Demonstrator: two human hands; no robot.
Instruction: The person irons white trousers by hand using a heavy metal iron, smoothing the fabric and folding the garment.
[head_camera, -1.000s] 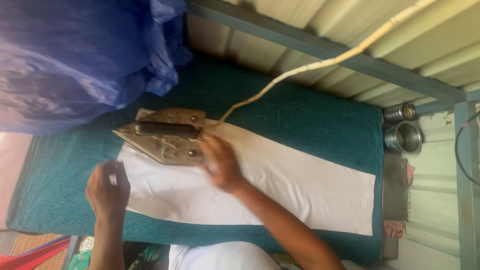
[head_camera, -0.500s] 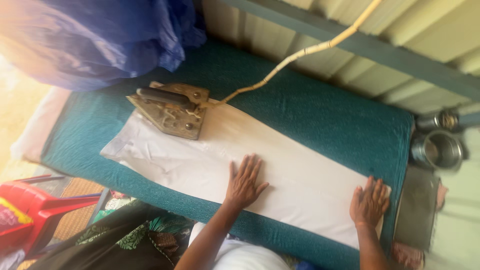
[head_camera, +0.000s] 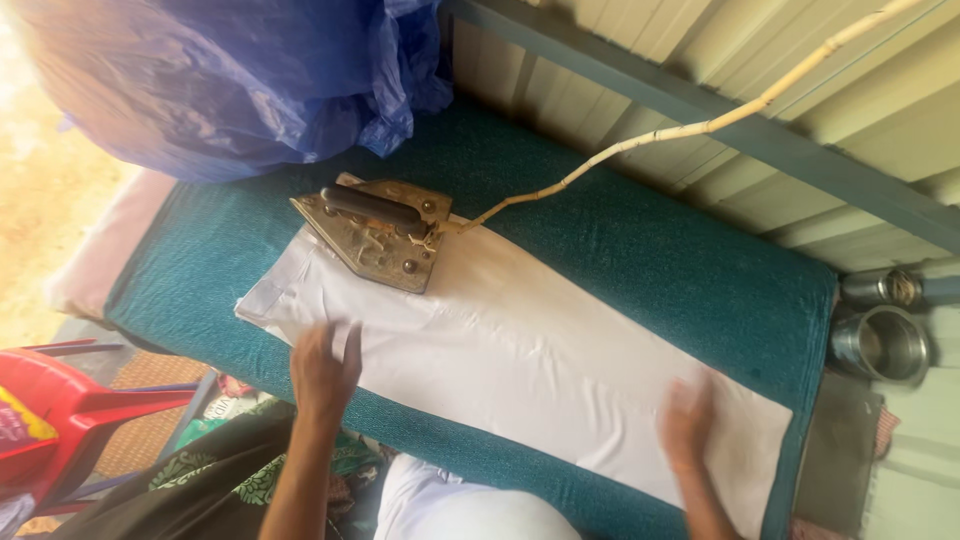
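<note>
- A red plastic chair stands at the far left, below the near corner of the counter, which is covered in green cloth.
- A big blue plastic sheet bulges over the counter's upper left end.
- The left hand lies flat, palm down, fingers spread and thumb out, on the near left edge of the white cloth. It grips nothing; it only presses on the fabric.
- The old metal iron with a dark handle sits on the left end of the white cloth, just beyond the left hand and apart from it. Neither hand touches it.
- A pale cord runs from the back of the iron up to the right, across the corrugated wall.
- The white cloth lies stretched along the counter from the iron down to the right end.
- The right hand is blurred; it appears open and flat on the right part of the white cloth, holding nothing.
- Two steel cups stand at the far right, off the counter's end.
- Compared with half a second ago, both hands have moved leftward along the cloth: the left one from mid-cloth to near the iron, the right one from the far right end inward. The iron has stayed put.
</note>
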